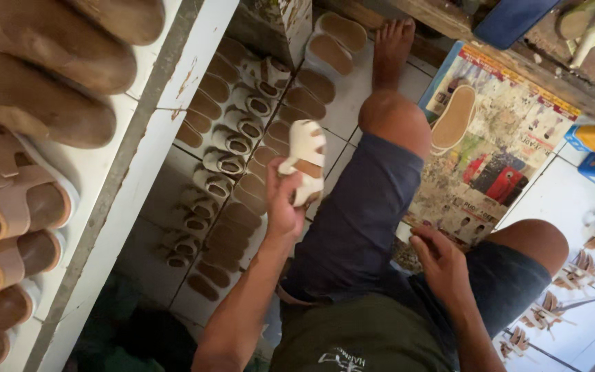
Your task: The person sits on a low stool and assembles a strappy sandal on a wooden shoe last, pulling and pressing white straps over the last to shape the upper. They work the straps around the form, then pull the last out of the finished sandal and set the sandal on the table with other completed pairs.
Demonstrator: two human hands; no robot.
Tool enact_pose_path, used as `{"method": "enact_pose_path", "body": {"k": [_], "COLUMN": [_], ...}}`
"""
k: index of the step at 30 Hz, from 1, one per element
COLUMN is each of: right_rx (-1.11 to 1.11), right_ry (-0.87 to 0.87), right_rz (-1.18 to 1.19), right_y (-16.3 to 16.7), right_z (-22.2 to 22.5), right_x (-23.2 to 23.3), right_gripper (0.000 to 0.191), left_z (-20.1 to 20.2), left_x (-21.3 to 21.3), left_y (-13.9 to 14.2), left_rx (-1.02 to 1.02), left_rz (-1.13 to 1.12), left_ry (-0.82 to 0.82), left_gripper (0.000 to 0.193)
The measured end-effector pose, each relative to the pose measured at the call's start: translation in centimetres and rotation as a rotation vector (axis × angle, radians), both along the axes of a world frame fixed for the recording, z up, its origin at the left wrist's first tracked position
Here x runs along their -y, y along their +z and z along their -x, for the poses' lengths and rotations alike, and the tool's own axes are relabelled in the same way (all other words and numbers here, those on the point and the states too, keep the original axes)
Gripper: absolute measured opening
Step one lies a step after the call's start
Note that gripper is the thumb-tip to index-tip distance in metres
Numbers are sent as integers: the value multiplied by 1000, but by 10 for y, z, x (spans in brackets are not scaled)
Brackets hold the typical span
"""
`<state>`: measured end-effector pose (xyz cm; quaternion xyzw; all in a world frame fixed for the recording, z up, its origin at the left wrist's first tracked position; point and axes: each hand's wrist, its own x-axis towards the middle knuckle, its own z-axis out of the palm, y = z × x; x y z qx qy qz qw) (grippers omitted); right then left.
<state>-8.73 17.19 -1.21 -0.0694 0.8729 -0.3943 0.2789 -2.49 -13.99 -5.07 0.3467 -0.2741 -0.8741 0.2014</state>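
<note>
A cream sandal (304, 162) is gripped in the left hand (282, 203) above floor rows (222, 165); the right hand (442, 265), half-curled and empty, rests on the thigh; careful placement is judged next.

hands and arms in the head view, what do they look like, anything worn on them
Both are bare: the left hand and right hand have no gloves, and no rings or watch show. Both forearms are uncovered, with no sleeves in view. Below them are dark blue shorts and an olive shirt with pale print.
</note>
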Motion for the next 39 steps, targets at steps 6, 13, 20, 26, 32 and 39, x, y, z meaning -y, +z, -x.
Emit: {"method": "enact_pose_path", "body": {"k": [6,13,20,26,32,39], "right_rx": [90,81,76,-65,183,242], "right_ry": [-15,-101,31,-17,-516,-752], "right_rz": [-43,130,722,701,562,475], "right_y": [4,22,55,25,-23,-69], "right_z": [0,6,-2,-14,-3,59], "right_x": [0,27,56,33,-13,-48], "right_gripper": [26,37,88,100,26,38], "left_z": [3,7,30,47,48,95], "left_x": [10,-14,-66,-117,-130,-60], "left_y": [-5,27,75,75,61,39], "left_rx": [-29,-56,-250,-146,-203,-232], "left_rz": [-197,97,405,634,760,98], "left_ry": [71,2,-435,-549,-922,-447], "left_gripper": [43,42,55,59,61,33]}}
